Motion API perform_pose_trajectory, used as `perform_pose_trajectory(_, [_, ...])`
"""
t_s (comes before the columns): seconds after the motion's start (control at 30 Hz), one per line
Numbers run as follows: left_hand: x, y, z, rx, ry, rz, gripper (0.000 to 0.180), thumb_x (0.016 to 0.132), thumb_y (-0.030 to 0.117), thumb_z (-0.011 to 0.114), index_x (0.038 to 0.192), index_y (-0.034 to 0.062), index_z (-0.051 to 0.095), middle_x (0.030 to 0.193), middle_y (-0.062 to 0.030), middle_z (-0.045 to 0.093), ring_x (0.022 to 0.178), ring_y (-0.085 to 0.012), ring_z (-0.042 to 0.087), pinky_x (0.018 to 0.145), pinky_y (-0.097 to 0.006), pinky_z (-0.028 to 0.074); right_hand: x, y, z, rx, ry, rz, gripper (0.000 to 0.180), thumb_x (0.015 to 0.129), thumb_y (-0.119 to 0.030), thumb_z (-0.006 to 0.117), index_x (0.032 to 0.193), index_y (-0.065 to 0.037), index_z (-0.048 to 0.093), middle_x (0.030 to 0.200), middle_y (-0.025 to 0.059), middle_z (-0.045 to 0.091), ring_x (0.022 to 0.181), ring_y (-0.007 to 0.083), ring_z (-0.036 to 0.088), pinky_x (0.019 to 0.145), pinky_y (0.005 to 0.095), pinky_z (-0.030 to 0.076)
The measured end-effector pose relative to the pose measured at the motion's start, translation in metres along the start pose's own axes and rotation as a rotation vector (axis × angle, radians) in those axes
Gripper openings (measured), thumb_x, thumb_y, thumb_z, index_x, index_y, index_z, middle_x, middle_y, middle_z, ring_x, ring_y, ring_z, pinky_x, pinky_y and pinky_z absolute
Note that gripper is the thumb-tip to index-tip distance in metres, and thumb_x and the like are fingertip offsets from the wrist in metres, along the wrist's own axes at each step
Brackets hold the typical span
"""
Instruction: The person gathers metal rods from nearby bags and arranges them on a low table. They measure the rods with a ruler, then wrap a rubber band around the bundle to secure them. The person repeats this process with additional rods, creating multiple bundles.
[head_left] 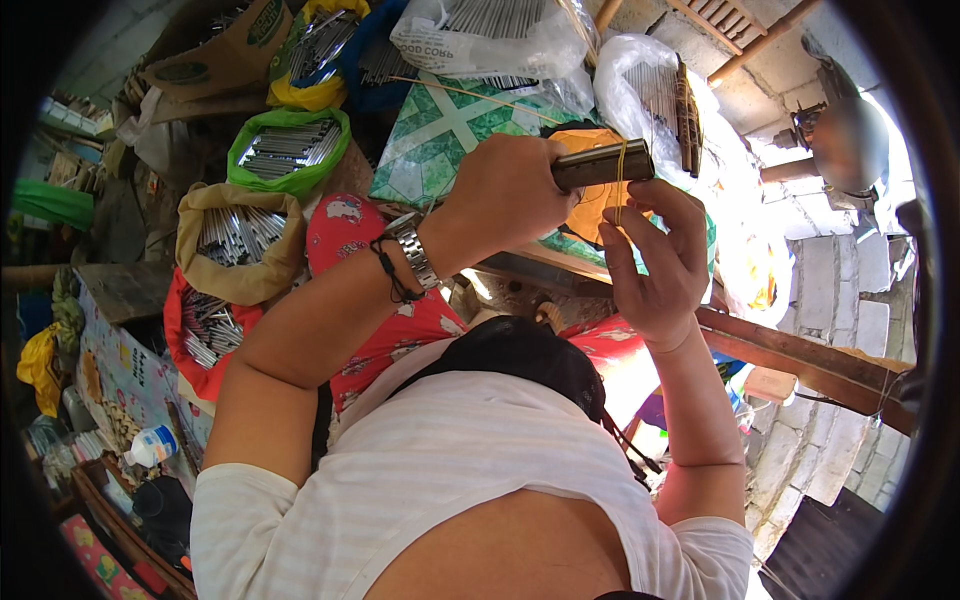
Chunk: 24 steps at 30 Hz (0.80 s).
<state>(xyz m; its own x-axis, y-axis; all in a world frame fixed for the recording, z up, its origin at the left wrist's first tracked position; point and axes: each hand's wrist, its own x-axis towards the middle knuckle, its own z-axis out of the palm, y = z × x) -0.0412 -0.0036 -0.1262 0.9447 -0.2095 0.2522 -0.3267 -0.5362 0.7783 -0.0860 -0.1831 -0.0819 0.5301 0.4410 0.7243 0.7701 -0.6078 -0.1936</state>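
Note:
My left hand [515,190] is closed around a dark, shiny metal tube or tight bundle of rods [598,165]; I cannot tell which. It lies nearly level, its free end pointing right. Round that end runs a thin yellow rubber band [622,160], stretched downward. The fingers of my right hand [660,265] pinch the band's lower part, just below the tube. Behind both hands, an orange cloth with a dark edge [590,140] rests on a green-and-white patterned board [440,130].
Slim metal rods fill a green bag [285,178], a tan bag [190,235] and a red bag [180,325] at left. Clear plastic bags [430,40] of rods lie at the back, near a cardboard box [185,70]. A wooden beam [800,360] extends right.

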Motion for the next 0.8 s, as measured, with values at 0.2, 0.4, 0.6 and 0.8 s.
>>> perform_pose_trajectory(0.2, [0.001, 0.002, -0.001, -0.086, -0.025, -0.066, 0.018, 0.088, 0.018, 0.07, 0.083, 0.001, 0.07, 0.057, -0.0133, 0.061, 0.047, -0.0238, 0.061, 0.05, -0.036, 0.048, 0.007, 0.008, -0.003, 0.018, -0.005, -0.112, 0.021, 0.075, 0.003, 0.077, 0.093, 0.001, 0.066, 0.091, 0.0134, 0.066, 0.091, 0.0337, 0.064, 0.076, 0.0398, 0.053])
perform_pose_trajectory(0.4, [0.003, 0.004, 0.001, -0.132, -0.036, -0.149, 0.022, 0.09, 0.019, 0.068, 0.078, -0.0006, 0.068, 0.052, -0.0106, 0.057, 0.044, -0.0197, 0.058, 0.048, -0.036, 0.045, 0.008, 0.006, 0.0, 0.017, -0.014, -0.086, 0.02, 0.074, 0.008, 0.075, 0.092, 0.001, 0.066, 0.084, 0.0121, 0.064, 0.081, 0.0301, 0.064, 0.068, 0.0375, 0.052])
perform_pose_trajectory(0.6, [0.008, 0.005, 0.004, -0.257, -0.038, -0.251, 0.026, 0.091, 0.019, 0.067, 0.074, -0.001, 0.064, 0.052, -0.0094, 0.053, 0.047, -0.0154, 0.052, 0.048, -0.036, 0.041, 0.006, 0.001, 0.001, 0.224, 0.03, 0.17, 0.013, 0.081, 0.006, 0.072, 0.091, 0.003, 0.066, 0.072, 0.0121, 0.062, 0.067, 0.0235, 0.063, 0.061, 0.0328, 0.05])
perform_pose_trajectory(0.8, [0.001, 0.001, 0.013, -0.047, 0.242, 0.028, 0.018, 0.081, 0.015, 0.073, 0.074, 0.0021, 0.063, 0.058, -0.0091, 0.06, 0.051, -0.0243, 0.059, 0.05, -0.037, 0.044, 0.013, 0.017, 0.002, 1.345, 0.162, 1.21, 0.008, 0.094, -0.006, 0.06, 0.092, 0.0, 0.064, 0.061, 0.0018, 0.055, 0.056, 0.0127, 0.057, 0.05, 0.0298, 0.047])
